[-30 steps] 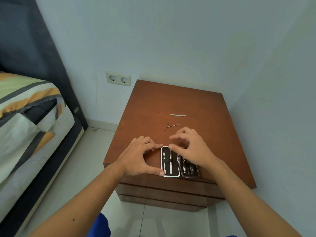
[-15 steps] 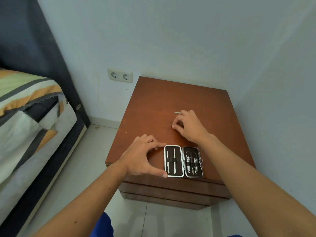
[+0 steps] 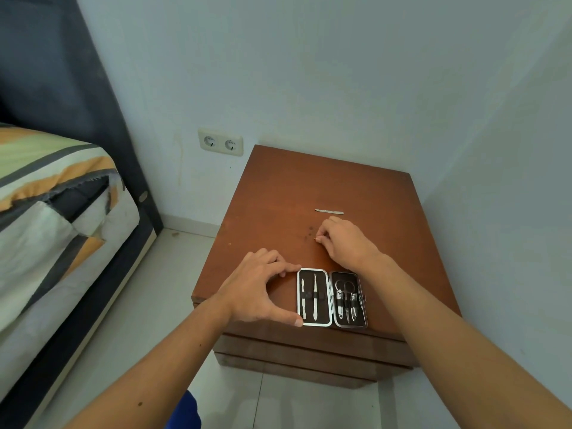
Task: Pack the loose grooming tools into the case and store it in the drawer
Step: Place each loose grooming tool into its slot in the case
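Observation:
An open grooming case (image 3: 331, 298) lies flat near the front edge of the brown nightstand (image 3: 278, 193), with several metal tools strapped in its two halves. My left hand (image 3: 263, 292) spans the case's left edge, thumb at the near corner and forefinger at the far corner. My right hand (image 3: 343, 243) rests on the wood behind the case, fingertips pinched on a thin metal tool (image 3: 316, 240), of which only the tip shows. A flat metal nail file (image 3: 329, 211) lies loose farther back.
The nightstand's closed drawer fronts (image 3: 309, 348) show below its top. Walls close in behind and on the right. A bed (image 3: 52, 218) with a striped cover stands left, with tiled floor between. A double wall socket (image 3: 220, 145) sits behind the nightstand's left corner.
My right hand left the case, reached back across the nightstand and closed its fingertips on the thin tool. The left hand has stayed at the case's left edge.

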Available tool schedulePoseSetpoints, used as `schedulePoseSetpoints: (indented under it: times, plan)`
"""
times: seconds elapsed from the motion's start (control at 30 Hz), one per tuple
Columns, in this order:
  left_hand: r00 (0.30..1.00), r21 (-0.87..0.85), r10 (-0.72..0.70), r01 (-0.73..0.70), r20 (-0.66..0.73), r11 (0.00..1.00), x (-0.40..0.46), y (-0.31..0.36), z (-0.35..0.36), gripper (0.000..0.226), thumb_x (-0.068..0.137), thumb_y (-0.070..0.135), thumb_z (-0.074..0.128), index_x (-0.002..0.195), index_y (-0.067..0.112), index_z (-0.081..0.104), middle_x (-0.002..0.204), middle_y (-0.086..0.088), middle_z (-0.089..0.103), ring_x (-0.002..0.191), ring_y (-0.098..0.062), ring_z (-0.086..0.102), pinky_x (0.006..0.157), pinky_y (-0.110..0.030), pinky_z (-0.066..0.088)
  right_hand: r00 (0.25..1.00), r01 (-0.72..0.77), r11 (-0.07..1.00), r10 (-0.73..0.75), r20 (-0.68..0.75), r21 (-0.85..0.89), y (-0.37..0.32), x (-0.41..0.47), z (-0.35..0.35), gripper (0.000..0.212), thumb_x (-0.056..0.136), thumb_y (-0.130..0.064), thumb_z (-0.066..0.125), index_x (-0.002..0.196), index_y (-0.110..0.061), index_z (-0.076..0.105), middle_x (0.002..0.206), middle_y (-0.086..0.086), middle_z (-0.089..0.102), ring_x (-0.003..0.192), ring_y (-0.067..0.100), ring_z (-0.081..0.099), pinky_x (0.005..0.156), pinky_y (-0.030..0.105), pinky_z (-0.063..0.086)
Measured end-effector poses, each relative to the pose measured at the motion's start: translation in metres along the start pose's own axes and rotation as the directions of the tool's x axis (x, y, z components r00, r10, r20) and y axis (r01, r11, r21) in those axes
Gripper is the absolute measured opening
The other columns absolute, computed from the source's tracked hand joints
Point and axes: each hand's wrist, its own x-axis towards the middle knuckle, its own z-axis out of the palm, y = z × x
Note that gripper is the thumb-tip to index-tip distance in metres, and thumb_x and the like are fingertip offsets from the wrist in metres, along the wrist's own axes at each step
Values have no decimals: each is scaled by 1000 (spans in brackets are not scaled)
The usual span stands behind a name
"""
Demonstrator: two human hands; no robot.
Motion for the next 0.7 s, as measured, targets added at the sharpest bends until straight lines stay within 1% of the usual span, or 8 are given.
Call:
schedulePoseSetpoints:
  times: [0.1,0.2,0.27,0.37,0.43,0.5,0.57,0.7]
  plan:
    - [1000,3,-4,4,-2,1000,0,0,0,104,58,95,75,145,41,59,109,28,45,106,-3,46,96,-25,37,995,-5,996,14,96,-94,-5,2,-1,21,109,-25,47,114,-11,62,119,9,57,106,33,62,93,44,49]
    - [1000,-2,-5,5,-5,1000,1,0,0,104,57,96,75,145,42,59,109,28,46,106,-3,46,95,-24,36,993,7,992,7,119,-122,-9,-2,-3,23,111,-23,40,117,-8,56,119,12,53,101,35,62,88,47,50]
    - [1000,0,-5,5,-3,1000,1,0,0,105,57,96,74,145,42,59,109,28,46,106,-4,47,95,-24,37,999,-21,1000,20,42,12,-8,-7,-4,17,110,-21,41,113,-14,55,112,7,59,94,29,62,81,42,48]
    - [1000,5,-3,3,-9,1000,1,1,1,105,57,97,73,145,41,59,109,28,46,106,-4,47,95,-24,36,988,-45,944,91,-127,326,-10,-15,-7,7,106,-20,53,103,-20,59,88,-1,68,73,15,60,70,31,47]
    - [1000,4,2,-2,-14,1000,1,1,1,104,57,96,74,144,41,60,109,27,47,106,-3,47,93,-21,33,975,-26,882,127,-184,471,-12,-20,-8,6,101,-15,63,99,-21,66,86,-2,71,74,15,64,72,22,50]
    - [1000,2,3,-3,-15,1000,1,1,1,103,57,96,74,144,41,60,109,27,47,106,-3,47,92,-20,32,975,-6,820,133,-180,573,-14,-25,-10,11,98,-12,68,102,-21,71,86,-4,74,77,18,68,75,26,54]
    - [1000,1,4,-4,-16,1000,0,1,1,103,57,96,74,144,41,60,109,27,47,106,-3,46,92,-20,32,983,2,769,114,-141,639,-13,-30,-10,16,98,-10,68,109,-20,73,84,-5,75,71,16,68,72,29,56]
    - [1000,3,-1,1,-12,1000,0,2,0,104,57,96,74,144,40,61,110,26,48,105,-3,46,93,-22,33,991,-18,637,112,-69,770,-12,-38,-7,13,99,-8,70,108,-16,74,83,0,77,64,10,62,61,23,51]
